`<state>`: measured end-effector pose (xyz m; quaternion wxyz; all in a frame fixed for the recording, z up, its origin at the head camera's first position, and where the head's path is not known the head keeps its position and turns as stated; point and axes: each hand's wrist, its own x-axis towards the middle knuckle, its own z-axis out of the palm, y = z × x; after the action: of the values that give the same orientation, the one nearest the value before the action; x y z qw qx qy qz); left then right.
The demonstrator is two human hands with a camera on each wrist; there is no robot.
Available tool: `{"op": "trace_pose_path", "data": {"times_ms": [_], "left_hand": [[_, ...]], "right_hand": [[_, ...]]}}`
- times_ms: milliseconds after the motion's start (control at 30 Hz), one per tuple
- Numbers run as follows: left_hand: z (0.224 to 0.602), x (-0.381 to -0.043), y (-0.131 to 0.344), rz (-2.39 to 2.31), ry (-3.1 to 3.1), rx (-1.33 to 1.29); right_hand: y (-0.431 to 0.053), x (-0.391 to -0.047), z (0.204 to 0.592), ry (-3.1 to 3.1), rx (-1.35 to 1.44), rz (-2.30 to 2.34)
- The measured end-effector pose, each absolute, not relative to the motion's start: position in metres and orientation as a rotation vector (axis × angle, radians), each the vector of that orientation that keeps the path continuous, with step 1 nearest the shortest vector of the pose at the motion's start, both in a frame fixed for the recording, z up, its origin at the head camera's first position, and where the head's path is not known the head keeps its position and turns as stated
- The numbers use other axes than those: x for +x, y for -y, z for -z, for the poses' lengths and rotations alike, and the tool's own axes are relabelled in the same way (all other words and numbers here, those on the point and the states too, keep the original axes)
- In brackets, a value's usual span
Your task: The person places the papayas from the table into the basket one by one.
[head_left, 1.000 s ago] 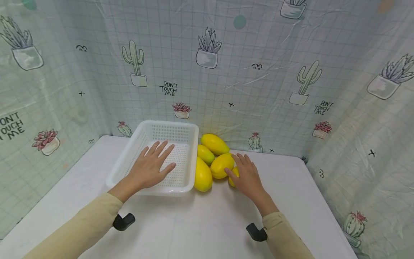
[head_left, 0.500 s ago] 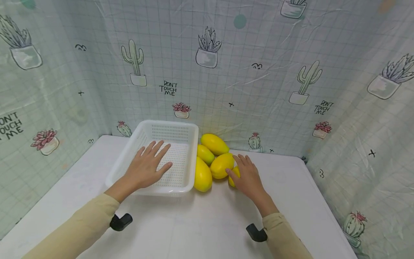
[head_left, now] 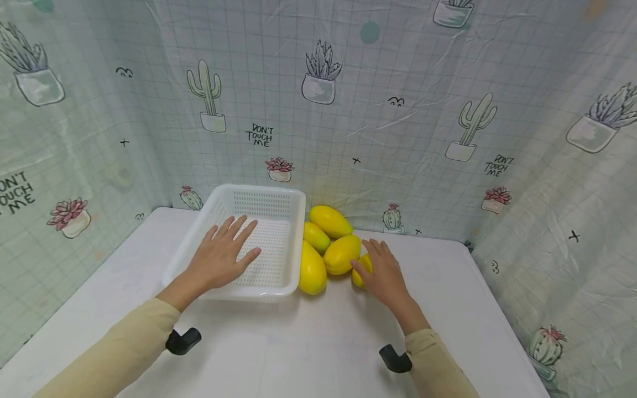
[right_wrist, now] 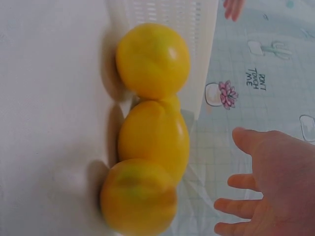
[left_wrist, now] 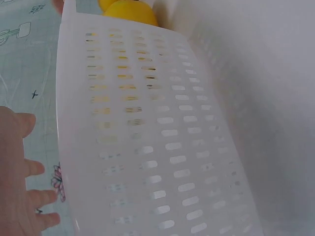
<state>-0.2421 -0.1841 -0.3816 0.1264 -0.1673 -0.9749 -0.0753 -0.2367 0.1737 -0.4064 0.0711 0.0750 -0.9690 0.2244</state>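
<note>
A white perforated plastic basket [head_left: 259, 292] stands at the back left of the table with nothing inside it. Over its opening hangs my left hand [head_left: 219, 258], fingers spread and holding nothing. Right of the basket lies a group of yellow mangoes [head_left: 342, 255], several in all. My right hand [head_left: 387, 276] hovers over the rightmost mango [head_left: 359, 275], partly covering it in the head view. In the right wrist view, the fingers of the right hand [right_wrist: 285, 182] are extended, apart from the mangoes [right_wrist: 153, 140]. The left wrist view shows the basket's side wall [left_wrist: 172, 132] beside the left hand [left_wrist: 17, 177].
A white table [head_left: 298, 354] carries everything. Behind and on both sides hangs a pale curtain [head_left: 378, 132] printed with cacti, close to the table's back edge. The rearmost mango [head_left: 330, 221] lies near that curtain. Black wrist mounts [head_left: 395, 358] stick out below both wrists.
My left hand has drifted slightly to the left above the basket. My right hand has shifted a little rightward. The basket and mangoes have stayed in place.
</note>
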Motion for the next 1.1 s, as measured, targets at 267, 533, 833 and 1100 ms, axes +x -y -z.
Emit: {"op": "trace_pose_path", "data": {"times_ms": [267, 533, 833, 1100], "left_hand": [[0.383, -0.243, 0.189, 0.246, 2.843, -0.469], [0.386, -0.242, 0.192, 0.262, 2.854, -0.455], [0.390, -0.243, 0.197, 0.267, 2.845, -0.427], [0.391, -0.242, 0.203, 0.288, 2.845, -0.405]], "right_hand": [[-0.176, -0.236, 0.409, 2.928, 0.207, -0.689], [-0.178, -0.237, 0.412, 2.920, 0.186, -0.710], [-0.180, -0.238, 0.415, 2.940, 0.150, -0.728], [-0.181, -0.239, 0.418, 2.936, 0.143, -0.769]]}}
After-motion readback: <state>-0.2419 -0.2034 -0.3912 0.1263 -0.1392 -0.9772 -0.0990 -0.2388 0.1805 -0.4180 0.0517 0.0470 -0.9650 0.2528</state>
